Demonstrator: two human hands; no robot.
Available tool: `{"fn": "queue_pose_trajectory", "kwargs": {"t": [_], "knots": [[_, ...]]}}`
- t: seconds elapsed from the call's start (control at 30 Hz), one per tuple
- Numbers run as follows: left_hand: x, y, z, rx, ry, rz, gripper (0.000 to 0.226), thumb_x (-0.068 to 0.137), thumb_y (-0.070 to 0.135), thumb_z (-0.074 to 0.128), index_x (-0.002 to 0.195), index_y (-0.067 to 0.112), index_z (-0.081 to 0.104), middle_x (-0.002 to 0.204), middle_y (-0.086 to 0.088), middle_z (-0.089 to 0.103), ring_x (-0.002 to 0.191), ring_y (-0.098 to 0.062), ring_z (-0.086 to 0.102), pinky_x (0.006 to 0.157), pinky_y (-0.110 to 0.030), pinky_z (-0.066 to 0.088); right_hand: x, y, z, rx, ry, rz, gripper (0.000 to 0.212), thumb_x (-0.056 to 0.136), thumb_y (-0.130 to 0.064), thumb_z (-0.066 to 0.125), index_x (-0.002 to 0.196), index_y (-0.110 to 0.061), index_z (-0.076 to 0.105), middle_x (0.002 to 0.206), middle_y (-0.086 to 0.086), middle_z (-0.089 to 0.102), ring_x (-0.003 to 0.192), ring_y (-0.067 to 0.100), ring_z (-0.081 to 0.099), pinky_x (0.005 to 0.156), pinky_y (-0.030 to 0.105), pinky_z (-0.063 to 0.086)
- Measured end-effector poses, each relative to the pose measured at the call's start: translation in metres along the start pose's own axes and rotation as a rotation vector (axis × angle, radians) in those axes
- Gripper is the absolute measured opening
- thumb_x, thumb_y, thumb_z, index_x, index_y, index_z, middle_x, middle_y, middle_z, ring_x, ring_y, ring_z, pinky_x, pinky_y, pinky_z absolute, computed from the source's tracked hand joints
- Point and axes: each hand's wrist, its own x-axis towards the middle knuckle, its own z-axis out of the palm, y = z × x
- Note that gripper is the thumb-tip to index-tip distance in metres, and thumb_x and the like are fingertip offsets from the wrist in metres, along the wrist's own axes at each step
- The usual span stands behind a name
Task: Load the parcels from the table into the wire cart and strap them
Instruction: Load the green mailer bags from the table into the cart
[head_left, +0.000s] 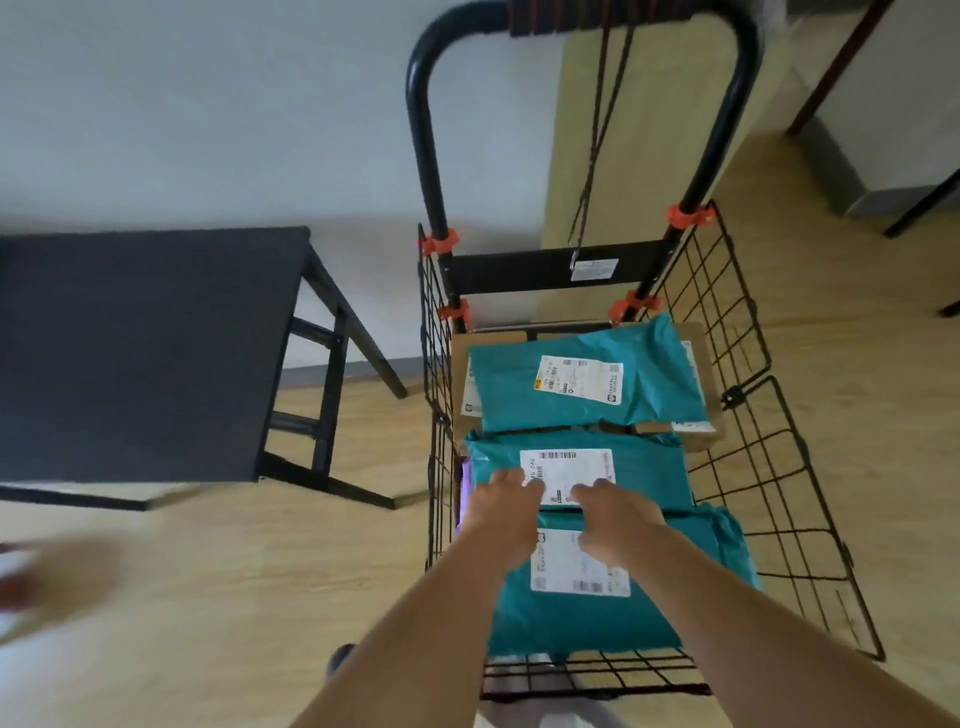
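So, the middle teal parcel (649, 473) is in the wire cart (509, 273), between the far mailer (519, 400) and the near mailer (582, 623). The left hand (501, 501) lies on it with its fingers loosely apart. The right hand (615, 514) has bent fingers, can't tell if they're pinching. Slick bags stacked this high could slide off before the bungee cord (591, 130) goes over.

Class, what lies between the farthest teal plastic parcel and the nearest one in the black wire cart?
A third teal plastic parcel, label up, shown in the head view.
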Motion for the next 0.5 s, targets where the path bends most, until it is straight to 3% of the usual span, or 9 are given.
{"fn": "queue_pose_trajectory", "kwargs": {"t": [0.07, 0.13, 0.3, 0.5], "knots": [[-0.003, -0.008, -0.015, -0.006, 0.066, -0.020, 0.042, 0.084, 0.006, 0.059, 0.123, 0.019, 0.052, 0.122, -0.007, 0.051, 0.115, -0.026, 0.050, 0.094, -0.041, 0.046, -0.003, -0.013, -0.016, -0.015, 0.067, -0.022, 0.047, 0.088, -0.016, 0.056, 0.134, -0.024, 0.049, 0.122, 0.001, 0.053, 0.112, 0.024, 0.058, 0.078, 0.034, 0.049], [-0.008, -0.019, -0.029, -0.006, 0.127, -0.031, 0.039, 0.085, 0.009, 0.057, 0.123, 0.018, 0.053, 0.122, -0.008, 0.050, 0.117, -0.028, 0.048, 0.098, -0.044, 0.043, -0.006, -0.028, -0.029, -0.023, 0.130, -0.030, 0.047, 0.088, -0.019, 0.059, 0.133, -0.027, 0.051, 0.125, 0.000, 0.055, 0.117, 0.023, 0.057, 0.087, 0.034, 0.050], [-0.032, -0.061, -0.051, -0.013, 0.222, -0.061, 0.051, 0.086, 0.010, 0.059, 0.135, 0.019, 0.047, 0.133, -0.006, 0.045, 0.125, -0.027, 0.041, 0.101, -0.041, 0.041, -0.019, -0.077, -0.051, -0.049, 0.253, -0.045, 0.035, 0.089, -0.022, 0.057, 0.124, -0.024, 0.057, 0.125, 0.002, 0.059, 0.119, 0.027, 0.057, 0.092, 0.036, 0.048], [-0.079, -0.117, -0.063, -0.068, 0.273, -0.136, 0.056, 0.084, 0.008, 0.060, 0.137, 0.018, 0.045, 0.135, -0.006, 0.046, 0.127, -0.027, 0.041, 0.104, -0.043, 0.041, -0.033, -0.146, -0.072, -0.168, 0.331, -0.036, 0.023, 0.092, -0.020, 0.054, 0.114, -0.021, 0.058, 0.115, 0.003, 0.061, 0.108, 0.026, 0.060, 0.073, 0.032, 0.042]]}}
